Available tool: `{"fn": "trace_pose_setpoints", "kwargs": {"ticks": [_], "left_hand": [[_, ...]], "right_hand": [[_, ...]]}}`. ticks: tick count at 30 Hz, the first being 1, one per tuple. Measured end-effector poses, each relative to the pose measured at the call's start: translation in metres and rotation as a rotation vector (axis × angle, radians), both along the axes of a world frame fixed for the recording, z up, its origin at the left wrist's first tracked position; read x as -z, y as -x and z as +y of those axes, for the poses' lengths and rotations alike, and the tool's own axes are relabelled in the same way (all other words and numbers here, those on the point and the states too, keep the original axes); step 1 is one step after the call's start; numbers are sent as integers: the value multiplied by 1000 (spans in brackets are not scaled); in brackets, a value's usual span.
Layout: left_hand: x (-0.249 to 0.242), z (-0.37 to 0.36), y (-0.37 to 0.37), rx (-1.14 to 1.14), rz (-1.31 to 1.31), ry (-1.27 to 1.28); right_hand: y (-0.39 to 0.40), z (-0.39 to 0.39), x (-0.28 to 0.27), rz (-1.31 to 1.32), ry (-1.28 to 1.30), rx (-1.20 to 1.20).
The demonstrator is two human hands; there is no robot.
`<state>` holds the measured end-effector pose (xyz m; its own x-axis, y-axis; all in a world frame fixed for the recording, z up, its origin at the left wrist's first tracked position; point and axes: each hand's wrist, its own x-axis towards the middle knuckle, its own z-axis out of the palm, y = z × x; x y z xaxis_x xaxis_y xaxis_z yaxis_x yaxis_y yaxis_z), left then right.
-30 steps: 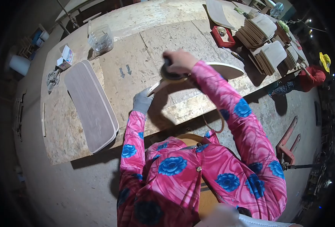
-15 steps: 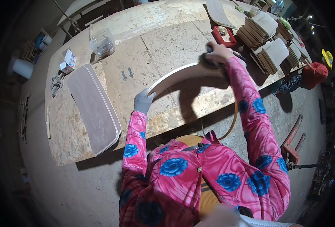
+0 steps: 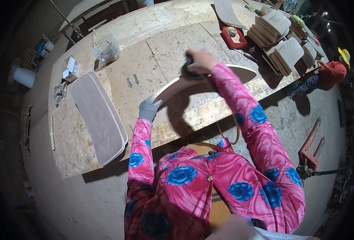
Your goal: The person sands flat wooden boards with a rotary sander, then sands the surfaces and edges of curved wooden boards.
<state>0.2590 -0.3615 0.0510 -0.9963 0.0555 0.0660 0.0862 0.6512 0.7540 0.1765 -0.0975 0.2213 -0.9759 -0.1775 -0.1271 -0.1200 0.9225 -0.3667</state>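
Note:
A curved wooden panel (image 3: pixel 241 71) stands on its long edge on the table, its pale upper edge bowed away from me. My left hand (image 3: pixel 149 109), in a grey glove, is closed around the panel's left end. My bare right hand (image 3: pixel 204 62) grips a dark round power sander (image 3: pixel 191 73), pressed against the panel's upper edge left of its middle. A thin hose (image 3: pixel 236 138) hangs below my right forearm, over the table's near edge. Part of the panel's face is hidden behind my right sleeve.
Stacked curved panels (image 3: pixel 101 120) lie at the left. A plastic jar (image 3: pixel 106 49), a small box (image 3: pixel 71 70) and a red tray (image 3: pixel 234 38) stand farther back. More panel stacks (image 3: pixel 271 30) sit at right, near a person in red (image 3: pixel 332 77). A red pallet jack (image 3: pixel 310 154) is on the floor.
My right hand has slid the sander leftward along the panel's upper edge, from near its right end to left of the middle. My left hand still holds the left end.

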Motion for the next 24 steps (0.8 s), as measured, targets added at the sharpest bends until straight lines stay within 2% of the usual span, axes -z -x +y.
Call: {"fn": "trace_pose_setpoints", "kwargs": {"ticks": [2,3,6,9,12,15,17,19,21,24], "left_hand": [[0,0,1,-28,-41,-52],[1,1,2,-26,-41,-52],[4,1,3,-48,-37,-40],[6,1,3,-60,-38,-50],[1,3,-1,-62,1,-45],[-2,4,-3,-47,-8,-47],[-3,4,-3,-36,43,-57],[-7,3,-3,-37,15,-79],[-4,4,-1,-37,-16,-107],[29,-8,14,-23,-47,134]], "right_hand": [[14,57,6,-10,39,81],[13,81,-3,-28,-35,124],[20,160,10,-19,-18,368],[36,211,25,-33,-130,441],[39,190,25,-35,-82,366],[19,108,5,28,-106,219],[16,62,13,53,9,23],[-5,5,18,208,26,-85],[-30,-46,14,211,61,-161],[-51,-75,14,227,114,-266]]}}
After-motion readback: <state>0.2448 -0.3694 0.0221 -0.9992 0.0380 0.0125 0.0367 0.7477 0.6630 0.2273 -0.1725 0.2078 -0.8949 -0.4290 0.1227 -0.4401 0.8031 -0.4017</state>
